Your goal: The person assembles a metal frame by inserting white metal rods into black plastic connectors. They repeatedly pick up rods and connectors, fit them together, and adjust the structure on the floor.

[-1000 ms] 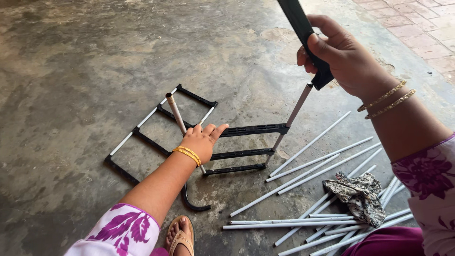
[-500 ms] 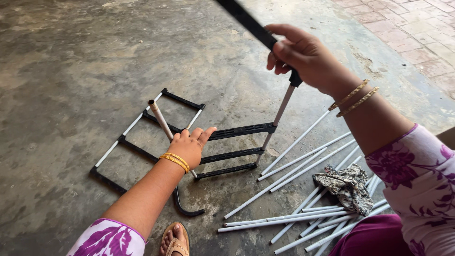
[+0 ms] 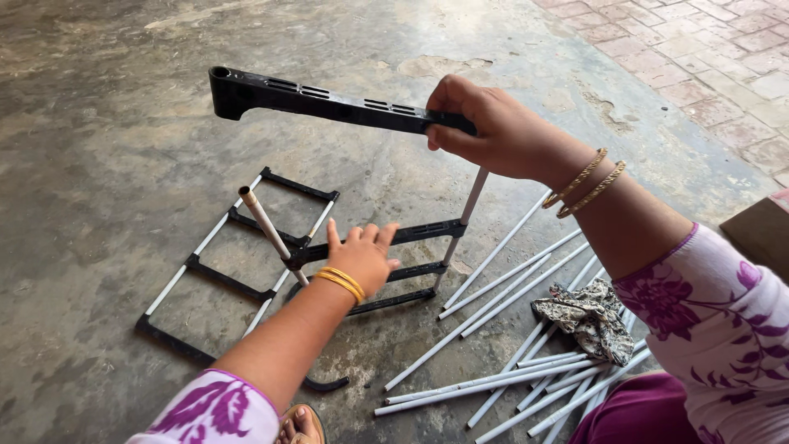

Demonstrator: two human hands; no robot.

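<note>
- Head view: the right hand (image 3: 493, 131) is closed around one end of a black plastic bar (image 3: 329, 100) with slots along it, holding it up in the air, roughly level, its far end pointing left.
- Directly under that grip a white tube (image 3: 467, 215) stands nearly upright, its top at the bar and its foot in a black slotted crosspiece (image 3: 423, 233) on the floor.
- The left hand (image 3: 362, 256) is spread flat, fingers wide and grasping nothing, pressing down on the black crosspieces where they meet in the middle of the frame.
- Just left of that hand a second white tube (image 3: 265, 222) rises at a slant from the frame, its open top end free.
- The partly built rack frame (image 3: 222, 279), black bars joined by white tubes, lies flat on the concrete floor (image 3: 99, 123).
- A loose curved black piece (image 3: 325, 383) lies near the left forearm.
- To the right, a scatter of loose white tubes (image 3: 493, 284) lies on the floor, some crossing each other.
- A crumpled patterned cloth (image 3: 588, 316) sits on top of those tubes.
- Both wrists carry gold bangles (image 3: 592, 185), and the sleeves are white with purple flowers.
- A sandalled foot (image 3: 300, 423) shows at the bottom edge; brick paving (image 3: 707, 49) borders the concrete at the upper right.
</note>
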